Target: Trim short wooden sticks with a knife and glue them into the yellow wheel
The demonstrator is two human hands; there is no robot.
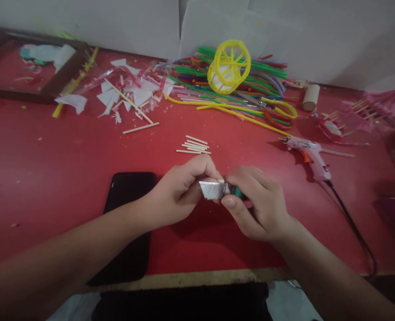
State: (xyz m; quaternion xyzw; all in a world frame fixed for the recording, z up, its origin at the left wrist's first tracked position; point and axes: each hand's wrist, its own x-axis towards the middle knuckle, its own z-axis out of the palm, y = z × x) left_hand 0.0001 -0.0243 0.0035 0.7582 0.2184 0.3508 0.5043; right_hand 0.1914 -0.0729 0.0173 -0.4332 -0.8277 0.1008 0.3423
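Note:
My right hand (259, 198) is closed round the green handle of a utility knife (212, 190), its short silver blade pointing left. My left hand (184, 189) is pinched close beside the blade, and the pale end of a wooden stick (221, 180) shows at its fingertips; the rest of that stick is hidden. Just beyond both hands, several short cut wooden sticks (195, 146) lie in a small group on the red table (67, 169).
A black phone (130, 191) lies under my left forearm. To the right rests a pink glue gun (309, 154) with its cord. Behind are a yellow wheel-ended frame (232, 62), coloured pipe cleaners (267, 69), paper scraps (144, 91) and a dark wooden frame (63, 69).

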